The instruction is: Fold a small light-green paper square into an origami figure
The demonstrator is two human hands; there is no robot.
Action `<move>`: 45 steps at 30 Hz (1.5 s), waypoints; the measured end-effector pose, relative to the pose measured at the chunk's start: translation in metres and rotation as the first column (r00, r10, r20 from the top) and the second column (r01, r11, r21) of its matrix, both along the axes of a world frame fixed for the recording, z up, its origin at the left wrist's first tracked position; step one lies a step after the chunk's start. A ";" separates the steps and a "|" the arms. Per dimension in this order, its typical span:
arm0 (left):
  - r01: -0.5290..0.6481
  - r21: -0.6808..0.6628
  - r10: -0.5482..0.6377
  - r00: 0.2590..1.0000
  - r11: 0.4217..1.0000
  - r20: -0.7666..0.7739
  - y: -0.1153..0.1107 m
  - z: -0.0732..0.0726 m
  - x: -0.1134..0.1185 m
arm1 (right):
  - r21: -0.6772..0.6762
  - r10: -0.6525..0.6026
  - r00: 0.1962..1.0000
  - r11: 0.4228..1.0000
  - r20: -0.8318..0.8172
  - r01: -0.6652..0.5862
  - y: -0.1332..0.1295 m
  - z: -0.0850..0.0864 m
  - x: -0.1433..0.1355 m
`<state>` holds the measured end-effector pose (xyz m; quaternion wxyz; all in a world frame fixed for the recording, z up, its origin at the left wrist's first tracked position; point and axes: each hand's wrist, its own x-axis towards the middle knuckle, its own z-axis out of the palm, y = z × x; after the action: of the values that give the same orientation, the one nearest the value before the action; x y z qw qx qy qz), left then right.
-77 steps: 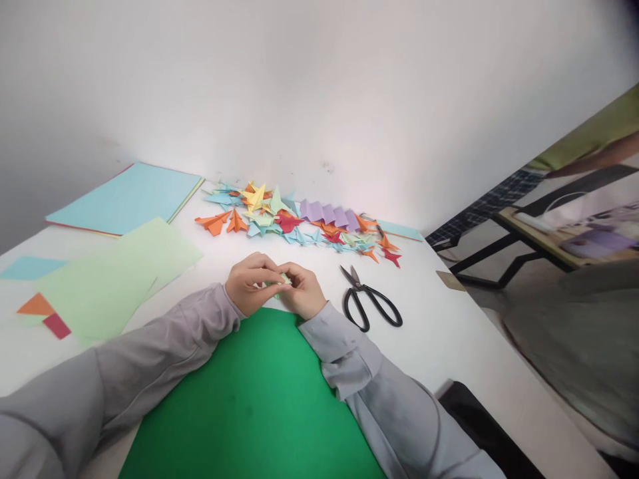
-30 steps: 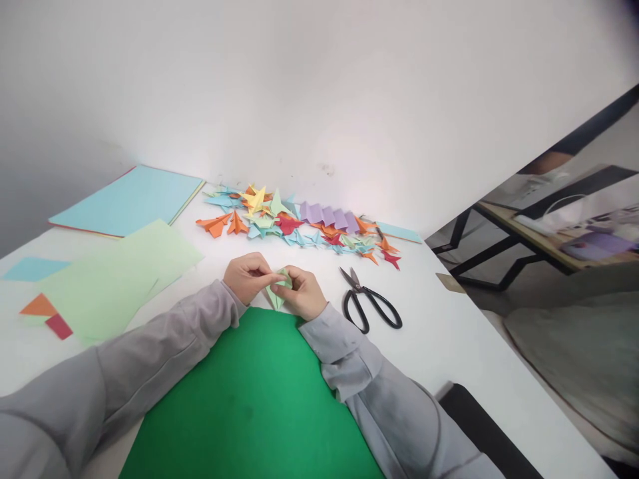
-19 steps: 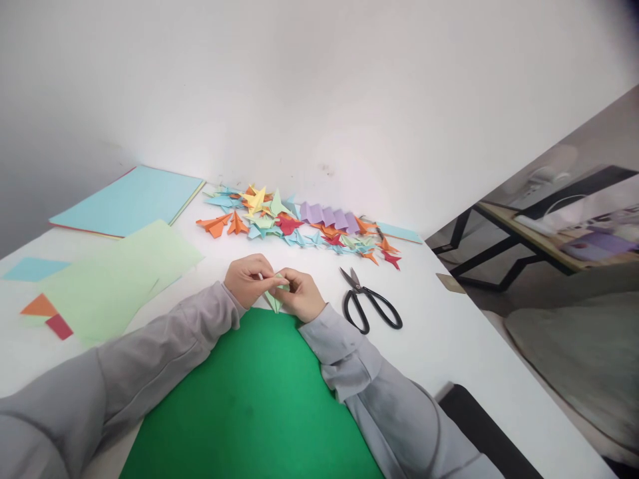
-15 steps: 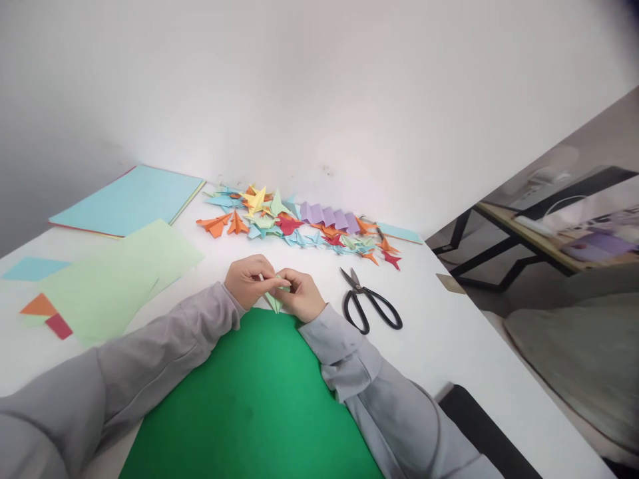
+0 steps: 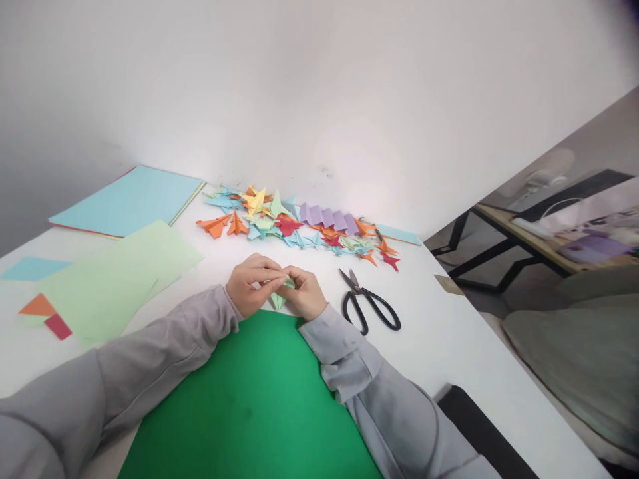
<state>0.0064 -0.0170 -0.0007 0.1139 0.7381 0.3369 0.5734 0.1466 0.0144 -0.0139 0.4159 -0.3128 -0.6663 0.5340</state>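
Note:
A small folded piece of light green paper [image 5: 278, 299] is pinched between both hands, just past the far edge of a green sheet [image 5: 249, 399]. My left hand [image 5: 253, 285] is closed on its upper part, thumb and fingers pressed together. From the other side my right hand [image 5: 305, 293] grips the paper with bent fingers. Most of the folds are hidden by the fingers; a pointed lower part shows below them. Black-handled scissors [image 5: 369, 301] lie partly open to the right of my right hand.
Several folded paper figures [image 5: 287, 226] and a pleated purple strip [image 5: 328, 218] line the wall. At left lie a stack of coloured sheets [image 5: 132, 199], light green sheets [image 5: 110, 286] and small scraps [image 5: 58, 326]. A black flat object [image 5: 484, 432] sits near the right sleeve.
My left hand has shifted slightly right, its fingers now lying over the top of the folded paper and closer to the right hand. The paper has turned a little.

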 end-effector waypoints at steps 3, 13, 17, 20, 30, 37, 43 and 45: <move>-0.010 0.040 0.010 1.000 0.999 -0.020 0.001 0.001 0.000 | 0.022 0.002 1.000 1.000 0.014 -0.002 -0.001 0.001 0.000; 0.009 0.143 -0.004 0.999 0.990 -0.035 -0.001 0.004 0.003 | 0.058 0.036 0.999 0.998 -0.007 -0.035 -0.001 -0.001 -0.002; 0.015 0.166 -0.007 0.999 0.986 -0.044 -0.002 0.005 0.003 | 0.080 0.059 0.998 0.995 -0.036 -0.056 -0.001 -0.001 -0.002; 0.019 0.174 -0.009 0.998 0.984 -0.056 -0.002 0.005 0.003 | 0.079 0.072 0.997 0.994 -0.040 -0.068 -0.001 -0.001 -0.002; 0.010 0.176 0.003 0.997 0.984 -0.071 -0.006 0.007 0.004 | 0.059 0.066 0.998 0.996 -0.016 -0.065 -0.003 -0.001 -0.002; -0.064 0.034 0.064 0.998 0.997 0.000 -0.003 0.004 0.002 | -0.026 0.027 0.998 0.999 -0.053 -0.028 0.000 -0.004 -0.002; -0.035 -0.019 0.035 0.999 0.999 0.030 -0.003 0.000 0.001 | -0.121 0.019 0.993 0.992 -0.114 -0.033 0.003 -0.006 0.000; -0.020 -0.002 0.020 1.000 1.000 0.020 -0.003 0.000 0.001 | -0.141 0.038 0.991 0.988 -0.126 -0.055 0.003 -0.005 0.000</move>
<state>0.0076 -0.0197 -0.0010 0.1120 0.7289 0.3436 0.5815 0.1466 0.0173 -0.0192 0.4198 -0.2930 -0.6062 0.6086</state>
